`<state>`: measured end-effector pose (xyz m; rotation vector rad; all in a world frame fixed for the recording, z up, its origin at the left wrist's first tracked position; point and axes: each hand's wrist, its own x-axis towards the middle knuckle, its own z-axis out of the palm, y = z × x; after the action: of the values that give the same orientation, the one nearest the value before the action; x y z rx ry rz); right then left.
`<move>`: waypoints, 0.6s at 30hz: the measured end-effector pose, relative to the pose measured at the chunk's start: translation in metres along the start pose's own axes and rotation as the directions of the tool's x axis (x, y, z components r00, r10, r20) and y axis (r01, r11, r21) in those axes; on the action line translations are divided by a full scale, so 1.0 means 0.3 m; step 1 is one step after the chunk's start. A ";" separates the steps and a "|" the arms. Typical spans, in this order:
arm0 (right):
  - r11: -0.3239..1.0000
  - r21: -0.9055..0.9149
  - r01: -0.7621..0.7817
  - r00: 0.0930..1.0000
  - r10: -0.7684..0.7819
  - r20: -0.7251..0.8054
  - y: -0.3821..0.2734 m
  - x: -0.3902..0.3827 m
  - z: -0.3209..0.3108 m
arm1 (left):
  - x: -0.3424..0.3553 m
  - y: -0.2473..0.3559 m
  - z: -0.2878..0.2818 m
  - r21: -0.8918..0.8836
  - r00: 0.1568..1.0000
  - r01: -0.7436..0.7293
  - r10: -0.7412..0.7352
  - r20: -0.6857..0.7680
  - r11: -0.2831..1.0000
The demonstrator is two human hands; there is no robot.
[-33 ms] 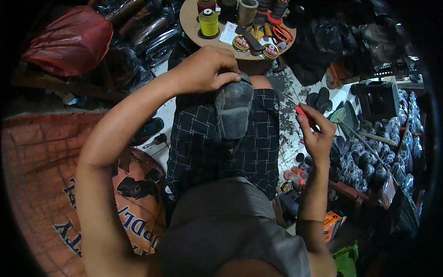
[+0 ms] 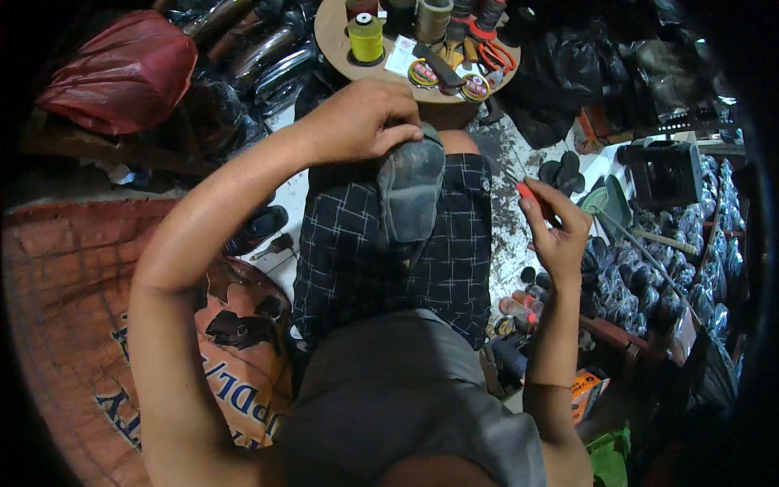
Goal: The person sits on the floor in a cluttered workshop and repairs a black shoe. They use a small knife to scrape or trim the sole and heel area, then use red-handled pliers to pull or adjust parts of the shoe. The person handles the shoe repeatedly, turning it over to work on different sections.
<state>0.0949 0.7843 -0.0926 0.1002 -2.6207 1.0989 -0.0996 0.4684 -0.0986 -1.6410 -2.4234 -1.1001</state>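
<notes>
A worn dark shoe rests on my lap with its sole facing up. My left hand is closed around the shoe's far end, thumb pressed on the edge of the sole; the other fingers are partly hidden behind it. Off to the right of my knee, my right hand is raised and pinches a red-handled awl. The awl's thin metal shaft points away to the upper left, apart from the shoe, and its tip is hard to make out.
Beyond my knees stands a round table with a yellow thread spool, a dark-bladed knife, round tins and orange-handled scissors. An orange sack lies left. At right are a green dustpan and a dark plastic stool.
The red handle of the awl has tilted slightly in my right hand. My left hand keeps its hold on the shoe, almost unmoved.
</notes>
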 end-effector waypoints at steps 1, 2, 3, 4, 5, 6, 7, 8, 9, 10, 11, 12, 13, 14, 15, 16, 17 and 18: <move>1.000 0.008 0.017 1.000 -0.017 0.017 -0.013 0.013 0.003 | 0.003 -0.003 -0.001 0.017 1.000 -0.002 0.002 0.005 1.000; 0.999 0.042 0.018 0.999 -0.019 0.034 -0.027 0.028 0.006 | 0.006 -0.007 -0.004 0.032 1.000 -0.004 0.004 0.010 0.999; 0.998 0.008 0.061 0.996 -0.062 0.061 -0.042 0.041 0.007 | 0.007 -0.008 -0.003 0.031 1.000 -0.011 0.011 0.008 0.999; 0.996 0.003 0.093 0.991 -0.093 0.091 -0.056 0.056 0.008 | 0.016 -0.016 -0.005 0.006 0.999 0.028 -0.028 0.023 1.000; 0.992 0.003 0.124 0.984 -0.123 0.126 -0.069 0.073 0.010 | 0.020 -0.023 -0.011 -0.067 0.996 0.075 -0.072 0.046 0.995; 0.981 -0.039 0.190 0.973 -0.183 0.141 -0.081 0.092 0.013 | 0.022 -0.025 -0.013 -0.101 0.993 0.109 -0.103 0.064 0.989; 0.967 -0.052 0.250 0.961 -0.242 0.133 -0.091 0.111 0.021 | 0.024 -0.029 -0.019 -0.128 0.984 0.167 -0.157 0.090 0.978; 0.950 -0.071 0.304 0.947 -0.293 0.131 -0.099 0.131 0.030 | 0.032 -0.034 -0.025 -0.151 0.974 0.202 -0.182 0.138 0.968; 0.930 -0.089 0.358 0.930 -0.345 0.129 -0.107 0.150 0.039 | 0.043 -0.039 -0.032 -0.172 0.961 0.239 -0.207 0.186 0.956; 0.917 -0.125 0.378 0.921 -0.358 0.156 -0.115 0.167 0.045 | 0.052 -0.042 -0.038 -0.192 0.945 0.276 -0.229 0.235 0.942; 0.900 -0.146 0.410 0.906 -0.384 0.176 -0.121 0.184 0.051 | 0.059 -0.044 -0.046 -0.245 0.915 0.344 -0.266 0.303 0.906; 0.882 -0.163 0.443 0.890 -0.412 0.193 -0.126 0.203 0.056 | 0.069 -0.048 -0.055 -0.290 0.881 0.410 -0.293 0.370 0.865; 0.861 -0.179 0.476 0.873 -0.438 0.212 -0.130 0.220 0.063 | 0.076 -0.050 -0.059 -0.330 0.842 0.476 -0.314 0.438 0.815; 0.829 -0.199 0.523 0.849 -0.485 0.209 -0.133 0.237 0.072 | 0.087 -0.051 -0.052 -0.336 0.856 0.444 -0.283 0.432 0.831; 0.808 -0.215 0.549 0.833 -0.508 0.221 -0.137 0.252 0.077 | 0.088 -0.053 -0.054 -0.378 0.872 0.414 -0.242 0.426 0.828; 0.785 -0.231 0.575 0.816 -0.529 0.232 -0.141 0.265 0.082 | 0.089 -0.056 -0.055 -0.383 0.862 0.432 -0.248 0.442 0.817; 0.766 -0.244 0.595 0.802 -0.544 0.247 -0.145 0.276 0.086 | 0.089 -0.061 -0.056 -0.398 0.856 0.439 -0.240 0.458 0.805; 0.748 -0.253 0.613 0.788 -0.561 0.252 -0.148 0.285 0.090 | 0.091 -0.066 -0.052 -0.414 0.865 0.420 -0.219 0.451 0.808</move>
<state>0.0145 0.7381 -0.0547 0.9161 -2.5612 0.4437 -0.1336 0.4778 -0.0870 -1.7364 -2.9433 -1.7400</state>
